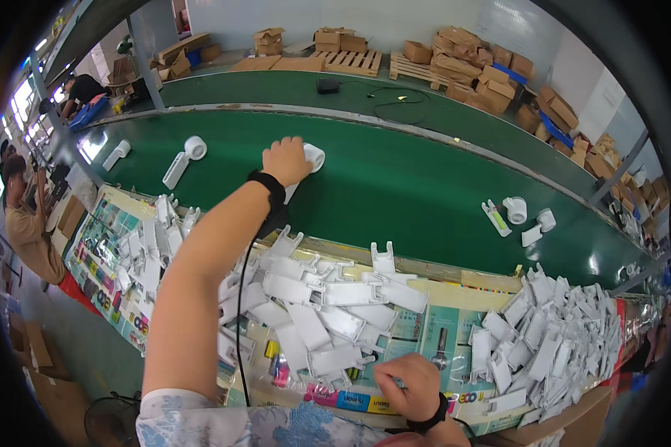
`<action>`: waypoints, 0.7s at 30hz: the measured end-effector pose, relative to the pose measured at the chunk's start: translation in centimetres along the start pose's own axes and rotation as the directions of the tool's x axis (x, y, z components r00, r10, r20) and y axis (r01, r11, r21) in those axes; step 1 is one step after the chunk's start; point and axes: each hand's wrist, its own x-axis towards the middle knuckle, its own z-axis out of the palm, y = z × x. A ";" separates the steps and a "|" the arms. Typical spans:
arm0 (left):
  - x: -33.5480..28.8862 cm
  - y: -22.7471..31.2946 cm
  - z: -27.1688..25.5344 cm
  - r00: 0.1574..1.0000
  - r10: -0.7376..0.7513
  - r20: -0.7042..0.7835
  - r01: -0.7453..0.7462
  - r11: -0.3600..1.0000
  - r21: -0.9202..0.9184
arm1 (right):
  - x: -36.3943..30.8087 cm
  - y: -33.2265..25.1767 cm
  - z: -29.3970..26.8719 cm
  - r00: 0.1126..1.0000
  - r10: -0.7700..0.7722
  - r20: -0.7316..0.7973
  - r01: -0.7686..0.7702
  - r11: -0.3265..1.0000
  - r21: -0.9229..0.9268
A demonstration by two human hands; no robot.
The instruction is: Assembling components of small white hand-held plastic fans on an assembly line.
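My left hand (285,162) reaches out over the green conveyor belt (395,194), its fingers closed on a white plastic part with a round head (315,156). Most of that part's flat handle is covered by the hand and wrist. Close to my body, my right hand (414,386) is curled into a loose fist above the near table, with nothing sticking out of it. Beside it lies a loose heap of white flat plastic pieces (309,324), some with forked ends. Black bands circle both wrists, and a dark cord hangs from the left one.
Similar round-headed white parts (194,147) lie along the belt at left and right. A big pile of white pieces (552,339) covers the table's right end; another heap (153,242) is at left. Cardboard boxes (492,86) and pallets stand behind. A person (30,216) is at far left.
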 end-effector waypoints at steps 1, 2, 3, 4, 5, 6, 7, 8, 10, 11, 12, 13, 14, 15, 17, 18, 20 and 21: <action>-0.3 -0.4 -1.5 0.995 0.093 -0.022 -0.095 0.957 -0.275 | 0.1 0.0 0.4 1.000 0.010 0.016 -0.010 1.000 0.017; -0.8 -0.2 -3.3 0.982 0.175 -0.071 -0.186 0.826 -0.532 | 0.1 0.0 0.5 1.000 0.011 0.021 -0.012 1.000 0.015; -2.3 1.7 -6.4 0.963 0.232 0.136 -0.045 0.637 -0.770 | -0.1 0.4 0.4 0.998 0.054 -0.022 -0.054 0.998 0.027; -4.4 3.6 -10.6 0.889 0.341 0.304 0.152 0.407 -0.900 | -0.2 0.5 0.2 0.993 0.094 -0.070 -0.091 0.995 0.042; -6.8 4.6 -13.8 0.846 0.444 0.296 0.145 0.343 -0.928 | -0.3 0.4 0.1 0.992 0.106 -0.071 -0.104 0.994 0.033; -9.5 5.5 -16.3 0.792 0.544 0.276 0.143 0.274 -0.951 | -0.3 0.3 -0.2 0.990 0.089 -0.107 -0.085 0.996 0.038; -12.9 5.7 -18.4 0.784 0.591 0.190 0.165 0.096 -0.982 | -0.3 0.0 -0.2 0.988 0.066 -0.141 -0.059 0.997 0.055; -16.3 5.8 -19.6 0.774 0.627 0.092 0.188 -0.088 -0.978 | -0.3 -0.4 -0.1 0.986 0.076 -0.150 -0.070 0.996 0.049; -22.2 3.0 -18.7 0.710 0.704 0.015 0.354 -0.338 -0.872 | -0.1 -1.5 1.1 0.979 0.053 -0.198 -0.025 0.989 0.143; -24.8 2.9 -18.9 0.683 0.726 0.075 0.520 -0.412 -0.748 | -0.1 -2.0 1.0 0.989 0.039 -0.143 -0.016 0.987 0.158; -26.6 2.8 -19.0 0.644 0.753 0.132 0.659 -0.459 -0.596 | 0.3 -2.3 0.6 0.987 0.042 -0.156 -0.020 0.989 0.144; -27.5 3.1 -18.4 0.635 0.763 0.120 0.662 -0.458 -0.593 | 1.0 -2.6 0.2 0.989 -0.016 -0.149 0.022 0.999 0.044; -28.1 3.5 -17.1 0.655 0.730 0.194 0.615 -0.367 -0.698 | 2.1 -3.0 -0.2 0.989 -0.076 -0.128 0.069 0.996 -0.058; -28.5 4.0 -15.8 0.686 0.677 0.265 0.562 -0.261 -0.785 | 3.5 -3.1 -1.3 0.995 -0.063 -0.076 0.056 0.994 -0.089; -29.0 5.2 -13.2 0.773 0.568 0.282 0.517 -0.308 -0.799 | 7.0 -2.9 -3.5 0.999 0.036 0.007 -0.035 0.996 -0.076; -29.3 5.6 -12.1 0.837 0.459 0.298 0.476 -0.342 -0.810 | 8.8 -2.1 -4.4 0.992 0.123 0.038 -0.121 0.992 -0.046; -29.0 6.1 -11.0 0.859 0.426 0.283 0.446 -0.354 -0.822 | 11.8 3.2 -6.7 0.979 0.201 0.016 -0.190 0.948 -0.254; -29.0 5.9 -10.6 0.878 0.386 0.282 0.421 -0.344 -0.839 | 13.0 6.4 -7.8 0.959 0.282 -0.009 -0.259 0.865 -0.430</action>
